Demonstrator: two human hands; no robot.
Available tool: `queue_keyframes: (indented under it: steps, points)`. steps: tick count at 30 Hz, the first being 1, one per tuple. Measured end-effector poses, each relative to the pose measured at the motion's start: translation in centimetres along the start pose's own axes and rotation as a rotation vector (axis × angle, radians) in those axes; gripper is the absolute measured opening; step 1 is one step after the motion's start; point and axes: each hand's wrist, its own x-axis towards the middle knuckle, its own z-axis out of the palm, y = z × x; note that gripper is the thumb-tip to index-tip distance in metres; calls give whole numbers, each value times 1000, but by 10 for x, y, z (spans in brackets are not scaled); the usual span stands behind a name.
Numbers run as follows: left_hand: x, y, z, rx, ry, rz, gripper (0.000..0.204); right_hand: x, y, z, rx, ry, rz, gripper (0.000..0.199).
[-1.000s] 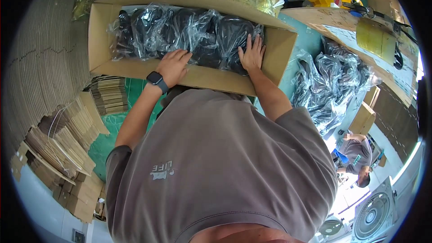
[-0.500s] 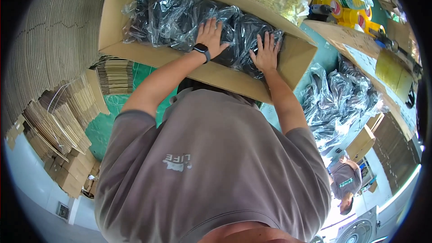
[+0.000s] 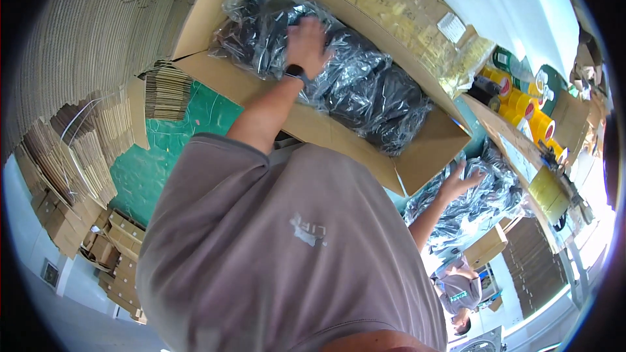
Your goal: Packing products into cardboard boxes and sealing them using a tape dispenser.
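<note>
A long open cardboard box (image 3: 339, 132) holds dark items wrapped in clear plastic bags (image 3: 365, 81), packed in a row; what the items are I cannot make out. My left hand (image 3: 306, 45), with a dark watch (image 3: 297, 72) at its wrist, is over the bags in the box's left half, fingers stretched out and slightly blurred. Outside the box, to the right, my right hand (image 3: 458, 186) reaches over a heap of more plastic-wrapped dark items (image 3: 466, 212). Its fingers are spread and nothing shows in its grasp.
Tall stacks of flattened cardboard (image 3: 98, 39) stand on the left beside a green surface (image 3: 156, 176). Behind the box lies a yellow-taped worktop (image 3: 385, 10). Yellow rolls (image 3: 521, 104) and bottles (image 3: 512, 62) sit at the far right. Another person (image 3: 460, 290) is in the right background.
My right hand has left the bags in the box and moved right to the outside heap. My left hand stays over the packed bags. The view has turned to the right.
</note>
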Motion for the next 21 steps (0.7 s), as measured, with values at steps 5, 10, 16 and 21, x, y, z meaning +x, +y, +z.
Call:
queue_keyframes:
  steps: [5, 10, 16, 21]
  points:
    - [-18, -76, 60, 40, 457, -543, 108, 52, 91, 55, 314, -156, 474, 104]
    - [-14, -56, -38, -100, 272, -447, 94, -21, 2, 244, -212, -606, 246, 115]
    - [-58, -196, -206, -74, 656, -494, 91, -70, -33, 293, -585, -370, 199, 126]
    - [-43, -157, -71, -363, 50, -612, 132, -58, -30, 235, -331, -680, 64, 119]
